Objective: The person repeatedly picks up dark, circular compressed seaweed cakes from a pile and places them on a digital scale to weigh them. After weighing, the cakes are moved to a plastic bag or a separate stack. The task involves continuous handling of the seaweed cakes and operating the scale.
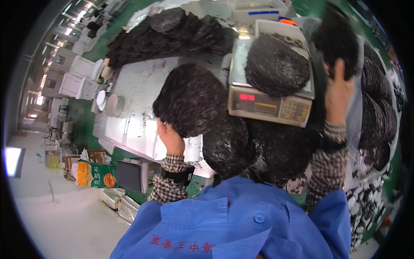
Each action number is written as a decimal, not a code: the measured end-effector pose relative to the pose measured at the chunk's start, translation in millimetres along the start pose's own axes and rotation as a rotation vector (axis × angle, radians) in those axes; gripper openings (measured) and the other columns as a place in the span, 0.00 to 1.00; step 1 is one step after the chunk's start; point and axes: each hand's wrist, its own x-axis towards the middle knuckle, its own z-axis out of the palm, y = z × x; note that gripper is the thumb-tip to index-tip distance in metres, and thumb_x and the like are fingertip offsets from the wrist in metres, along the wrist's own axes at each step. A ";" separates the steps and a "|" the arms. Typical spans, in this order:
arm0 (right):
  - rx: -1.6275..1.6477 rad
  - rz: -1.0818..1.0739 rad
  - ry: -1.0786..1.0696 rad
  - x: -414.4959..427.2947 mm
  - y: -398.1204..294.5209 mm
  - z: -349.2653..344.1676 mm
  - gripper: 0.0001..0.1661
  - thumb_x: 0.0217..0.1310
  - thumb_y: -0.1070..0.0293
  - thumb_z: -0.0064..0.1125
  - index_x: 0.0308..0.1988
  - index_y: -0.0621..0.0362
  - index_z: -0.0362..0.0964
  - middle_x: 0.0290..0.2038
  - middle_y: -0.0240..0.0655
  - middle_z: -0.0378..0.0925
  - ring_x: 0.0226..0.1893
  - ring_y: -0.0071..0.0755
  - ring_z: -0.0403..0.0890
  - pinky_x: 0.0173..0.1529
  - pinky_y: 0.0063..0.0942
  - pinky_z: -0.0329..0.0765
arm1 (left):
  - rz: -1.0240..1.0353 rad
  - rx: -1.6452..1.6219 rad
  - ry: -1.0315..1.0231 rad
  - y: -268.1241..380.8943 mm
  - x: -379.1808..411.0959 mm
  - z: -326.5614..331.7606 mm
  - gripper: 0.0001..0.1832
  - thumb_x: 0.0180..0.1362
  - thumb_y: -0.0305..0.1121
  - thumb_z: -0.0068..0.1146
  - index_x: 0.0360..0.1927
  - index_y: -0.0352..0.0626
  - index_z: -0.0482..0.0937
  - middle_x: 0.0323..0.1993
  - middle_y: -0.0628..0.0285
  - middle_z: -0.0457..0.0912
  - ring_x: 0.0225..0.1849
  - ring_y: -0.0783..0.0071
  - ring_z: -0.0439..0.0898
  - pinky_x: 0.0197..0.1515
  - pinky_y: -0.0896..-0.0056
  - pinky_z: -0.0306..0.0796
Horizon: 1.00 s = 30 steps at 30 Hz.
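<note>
My left hand (171, 137) grips the near-left edge of a large dark disc of dried seaweed (190, 100), tilted above the table. On the right, my right hand (339, 92) pinches another dark seaweed piece (336, 42), blurred and raised beside the scale; the fingers behind it are hidden. Between the hands stands a digital weighing scale (270, 105) with a lit red display. A round seaweed cake (276, 66) rests on its metal pan and overhangs the front. Several more cakes (226, 142) lie between the scale and my body.
A long row of stacked seaweed cakes (171, 32) lines the table's far side. Behind the scale sits a white bin (281, 30) with dark scraps. More cakes (376, 113) lie in clear plastic at right. A round container (115, 105) stands on the metal table (136, 87) at left.
</note>
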 end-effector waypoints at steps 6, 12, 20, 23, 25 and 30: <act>0.173 0.125 0.001 -48.0 -32.9 -90.9 0.30 0.65 0.72 0.57 0.65 0.64 0.61 0.60 0.42 0.70 0.56 0.37 0.75 0.58 0.32 0.75 | 0.076 0.033 -0.313 37.5 16.2 43.6 0.15 0.67 0.22 0.46 0.56 0.31 0.70 0.49 0.61 0.79 0.49 0.76 0.77 0.52 0.74 0.72; -1.211 -0.048 -0.466 -126.1 -30.6 -106.9 0.54 0.47 0.73 0.72 0.69 0.67 0.50 0.70 0.57 0.52 0.72 0.58 0.52 0.74 0.40 0.52 | 0.321 0.409 -0.191 81.1 -29.3 112.2 0.15 0.64 0.30 0.54 0.52 0.35 0.73 0.38 0.55 0.83 0.38 0.73 0.82 0.42 0.68 0.76; -0.233 0.233 -0.200 -138.6 -49.8 -57.1 0.26 0.64 0.67 0.61 0.57 0.68 0.66 0.50 0.44 0.77 0.47 0.35 0.82 0.50 0.28 0.78 | 0.229 0.216 -0.382 94.9 -46.2 216.8 0.11 0.67 0.34 0.55 0.44 0.36 0.76 0.36 0.60 0.81 0.36 0.74 0.77 0.41 0.74 0.71; 0.305 0.223 0.073 -98.7 -35.9 -82.2 0.17 0.67 0.71 0.56 0.52 0.67 0.69 0.47 0.43 0.78 0.41 0.34 0.83 0.45 0.32 0.82 | 0.074 -0.266 -0.260 87.9 14.6 192.9 0.09 0.69 0.31 0.52 0.46 0.37 0.75 0.41 0.63 0.82 0.39 0.78 0.78 0.44 0.76 0.74; 0.412 0.102 -0.032 -66.2 -11.6 -67.6 0.28 0.64 0.74 0.60 0.60 0.67 0.60 0.51 0.45 0.75 0.45 0.39 0.81 0.48 0.35 0.82 | 0.099 -0.212 -0.166 80.8 36.3 169.4 0.13 0.70 0.35 0.51 0.49 0.36 0.74 0.46 0.59 0.82 0.43 0.71 0.81 0.47 0.72 0.76; -0.552 -0.203 0.074 -7.8 38.1 2.0 0.43 0.55 0.74 0.66 0.65 0.65 0.52 0.62 0.55 0.61 0.61 0.52 0.66 0.66 0.40 0.63 | -0.092 -0.358 -0.141 62.6 34.8 120.8 0.22 0.70 0.37 0.50 0.61 0.35 0.68 0.57 0.52 0.77 0.54 0.59 0.79 0.57 0.59 0.75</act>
